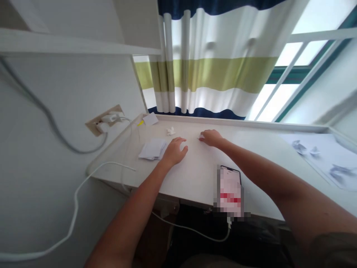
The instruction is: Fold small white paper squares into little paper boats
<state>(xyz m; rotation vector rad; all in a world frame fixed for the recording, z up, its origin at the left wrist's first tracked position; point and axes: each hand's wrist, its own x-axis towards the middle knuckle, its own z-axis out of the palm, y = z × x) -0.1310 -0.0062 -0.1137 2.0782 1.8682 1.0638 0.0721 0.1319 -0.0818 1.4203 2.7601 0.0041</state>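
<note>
Left hand [174, 152] beside stacked paper [153, 149], right hand [211, 137] on the desk [195, 178]

Nothing legible. The phone [230, 190] at 6 o'clock is pixelated, only red patches on its screen. The yellow tag [140, 123] at 10 o'clock is too small to read. The paper stack [153, 149] at 9 o'clock and the sheet [323, 160] at 3 o'clock show no readable words.

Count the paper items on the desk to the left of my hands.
3: a square sheet in the far corner, a small crumpled piece beyond the left hand, and a paper stack beside that hand. Others may be hidden beneath the stack.
</note>
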